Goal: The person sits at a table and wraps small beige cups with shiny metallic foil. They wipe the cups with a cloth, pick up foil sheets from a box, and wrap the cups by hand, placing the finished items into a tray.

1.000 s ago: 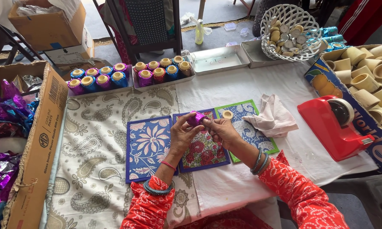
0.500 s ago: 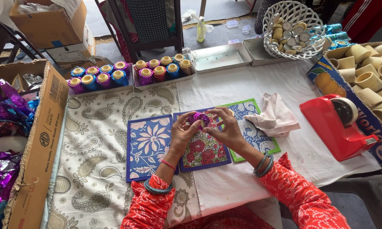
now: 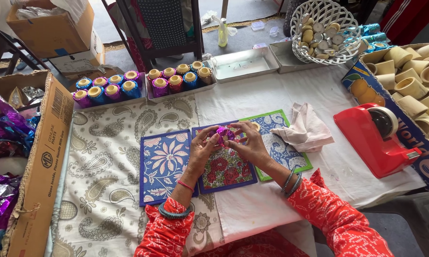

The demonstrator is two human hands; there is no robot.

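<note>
Cloth-covered surface (image 3: 319, 157): two trays (image 3: 181, 93) hold wrapped cups; left hand (image 3: 202, 150) and right hand (image 3: 247, 145) clamp a half-wrapped purple cup (image 3: 224, 134); bare cups (image 3: 414, 81) remain.

Three printed mats (image 3: 164, 166), one tape dispenser (image 3: 374, 138)

A: What can't we read here?

B: Purple foil piece (image 3: 225, 134) sits between left hand (image 3: 202, 150) and right hand (image 3: 247, 145); fingers cover most of it, so its shape can't be told. A small cream cylinder (image 3: 256, 125) is mostly hidden behind the right hand.

A: Edges?

B: Cardboard box (image 3: 38, 166) of foil is cut off on the left and at the bottom. Carton of cream cups (image 3: 414, 88) runs off the right edge. Wicker basket (image 3: 325, 26) is clipped at the top, and its contents are too small to identify.
</note>
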